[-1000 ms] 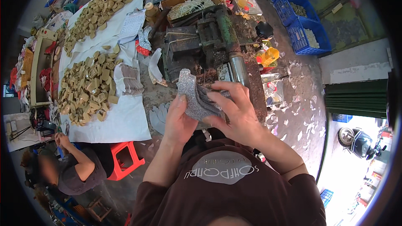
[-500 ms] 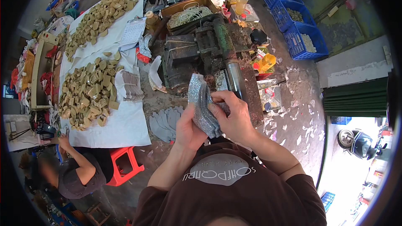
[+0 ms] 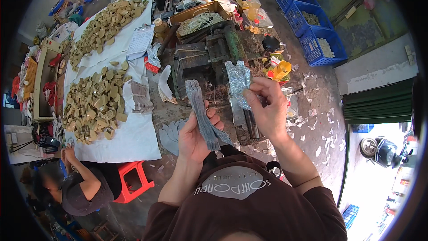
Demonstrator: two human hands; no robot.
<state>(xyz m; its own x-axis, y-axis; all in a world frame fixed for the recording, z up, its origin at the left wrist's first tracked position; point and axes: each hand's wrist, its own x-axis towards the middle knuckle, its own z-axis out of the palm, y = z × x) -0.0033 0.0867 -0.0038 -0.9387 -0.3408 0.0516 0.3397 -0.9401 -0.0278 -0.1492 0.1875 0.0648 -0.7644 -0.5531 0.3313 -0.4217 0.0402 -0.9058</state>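
My left hand [image 3: 196,136] grips a stack of grey glittery fabric pieces [image 3: 203,114], held upright in front of my chest. My right hand [image 3: 266,109] pinches one silvery glitter piece [image 3: 237,80] by its lower edge and holds it apart from the stack, over the dark green metal machine [image 3: 209,60]. Both hands are raised above the dusty worktop, just in front of the machine.
A white sheet [image 3: 127,136] on the left carries heaps of tan cut pieces [image 3: 96,107]. Grey cut pieces [image 3: 171,134] lie by the machine. Blue crates [image 3: 314,44] stand at the right. Another person [image 3: 78,187] crouches at lower left beside a red stool [image 3: 131,180].
The hands were together on one bundle. Now my right hand has drawn a single silvery piece off to the right, while my left keeps the stack.
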